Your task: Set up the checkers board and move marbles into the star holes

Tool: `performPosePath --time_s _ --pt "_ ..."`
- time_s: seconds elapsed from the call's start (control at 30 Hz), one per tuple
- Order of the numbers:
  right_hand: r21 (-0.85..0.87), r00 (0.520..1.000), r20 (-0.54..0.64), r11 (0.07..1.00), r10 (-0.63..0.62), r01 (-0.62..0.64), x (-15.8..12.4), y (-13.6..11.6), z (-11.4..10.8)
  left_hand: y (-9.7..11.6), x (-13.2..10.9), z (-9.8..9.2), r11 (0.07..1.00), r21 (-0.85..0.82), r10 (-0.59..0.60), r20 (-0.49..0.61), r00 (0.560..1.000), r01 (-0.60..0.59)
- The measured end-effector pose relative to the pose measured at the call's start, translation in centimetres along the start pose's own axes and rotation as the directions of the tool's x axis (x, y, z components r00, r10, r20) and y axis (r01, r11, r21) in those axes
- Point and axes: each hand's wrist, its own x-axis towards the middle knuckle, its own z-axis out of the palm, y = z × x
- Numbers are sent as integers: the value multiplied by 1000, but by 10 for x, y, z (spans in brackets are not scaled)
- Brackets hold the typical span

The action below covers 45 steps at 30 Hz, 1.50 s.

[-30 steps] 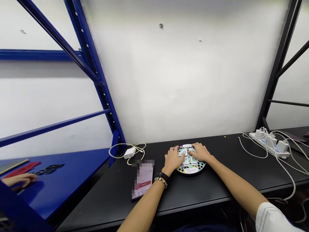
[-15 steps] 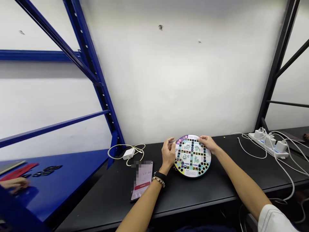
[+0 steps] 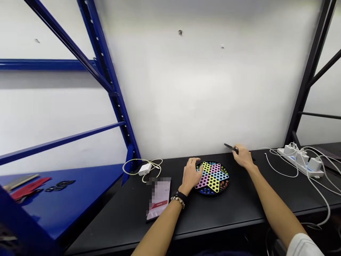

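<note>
A round Chinese checkers board (image 3: 210, 175) lies on the black table, its coloured star of holes face up. Small coloured pieces fill the compartments around the star. My left hand (image 3: 191, 174) is at the board's left edge, fingers stretched out and thumb apart over it. Whether it presses on the rim I cannot tell. To the right and farther back, my right hand (image 3: 243, 155) grips a thin dark round lid (image 3: 229, 147), seen nearly edge-on; its printed face is hidden.
A phone (image 3: 159, 199) lies left of my left forearm. Behind it are a white charger (image 3: 144, 169) and its looped cable. A power strip (image 3: 302, 162) with plugs and white cables is at right. Red scissors-like items (image 3: 30, 187) lie on the blue table.
The lid with the printed game grid has come off the board, and my right hand has carried it right. The star face now shows. A co-worker's hand at left has gone from view.
</note>
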Motion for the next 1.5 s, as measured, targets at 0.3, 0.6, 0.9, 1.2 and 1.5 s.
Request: performPosePath --time_s 0.3,0.6,0.9,1.2,1.5 --pt "-198 815 574 980 84 38 -10 2 24 -7 1 7 999 -2 50 -10 999 -50" --pt "-148 800 599 983 5 105 -24 -27 34 -5 1 6 998 3 60 -9 998 -60" --pt "-333 847 528 932 58 143 -41 -40 50 -7 0 8 996 -17 85 0 996 -85" --pt "-339 844 536 916 0 216 -41 -36 53 -10 1 10 994 -22 109 8 994 -109" --pt "-392 853 512 910 98 131 -39 -37 54 -10 1 11 995 -12 98 22 995 -98"
